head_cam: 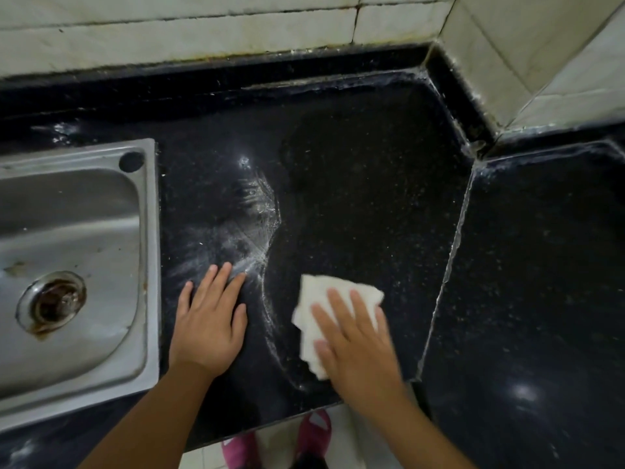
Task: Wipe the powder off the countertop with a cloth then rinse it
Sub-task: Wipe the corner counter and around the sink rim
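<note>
Flatly, right hand (358,343) presses cloth (324,299) onto powdered countertop (372,198).

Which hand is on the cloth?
The right hand, pressing flat on the white cloth. The left hand lies flat on the bare black countertop beside the sink, holding nothing.

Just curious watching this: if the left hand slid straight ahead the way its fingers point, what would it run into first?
Probably the white powder: the left hand lies flat on the countertop, fingertips already at the smear's near edge. Beyond that, only bare counter up to the back ledge.
</note>
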Demonstrator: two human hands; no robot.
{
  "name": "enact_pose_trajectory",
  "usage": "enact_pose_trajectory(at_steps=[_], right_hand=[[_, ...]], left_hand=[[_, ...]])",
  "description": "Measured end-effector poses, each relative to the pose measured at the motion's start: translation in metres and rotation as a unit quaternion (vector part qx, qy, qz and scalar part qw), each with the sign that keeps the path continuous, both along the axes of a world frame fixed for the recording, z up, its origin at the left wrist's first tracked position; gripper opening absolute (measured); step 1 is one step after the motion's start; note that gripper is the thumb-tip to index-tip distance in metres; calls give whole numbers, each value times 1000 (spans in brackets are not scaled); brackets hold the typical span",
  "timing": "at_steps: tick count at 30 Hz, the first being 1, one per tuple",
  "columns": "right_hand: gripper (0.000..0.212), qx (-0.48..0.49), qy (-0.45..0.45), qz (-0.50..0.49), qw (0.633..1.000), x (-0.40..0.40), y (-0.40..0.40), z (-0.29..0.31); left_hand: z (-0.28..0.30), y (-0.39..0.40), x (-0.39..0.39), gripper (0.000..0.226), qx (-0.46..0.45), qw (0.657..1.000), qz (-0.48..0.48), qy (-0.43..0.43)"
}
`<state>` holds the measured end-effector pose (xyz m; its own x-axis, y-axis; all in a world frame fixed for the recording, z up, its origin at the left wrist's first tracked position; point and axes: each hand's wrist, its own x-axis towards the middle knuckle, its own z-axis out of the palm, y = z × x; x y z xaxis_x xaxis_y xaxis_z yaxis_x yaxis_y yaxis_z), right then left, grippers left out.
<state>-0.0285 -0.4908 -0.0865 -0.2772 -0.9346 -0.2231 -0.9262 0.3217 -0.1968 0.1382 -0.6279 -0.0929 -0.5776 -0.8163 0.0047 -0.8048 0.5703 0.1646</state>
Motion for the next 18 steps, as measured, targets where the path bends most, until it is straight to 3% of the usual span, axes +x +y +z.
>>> enact_pose_trajectory(at_steps=[2, 5, 9, 13, 18], right_hand=[[53, 17, 22, -37, 999, -33, 32, 1], [77, 53, 44, -120, 990, -87, 15, 14], [54, 83, 21, -166, 983, -99, -69, 15], [50, -50, 113, -77, 989, -45, -97, -3], [48, -55, 58, 38, 996, 2, 6, -7]], left_hand=[[-1, 0, 0, 50, -1, 1000, -1, 0], [-2, 0, 0, 50, -2, 1000, 1, 4], [-1, -1, 0, 49, -2, 1000, -3, -5], [0, 0, 0, 49, 5, 1000, -1, -12], [0, 0, 0, 49, 7, 1000, 3, -10]])
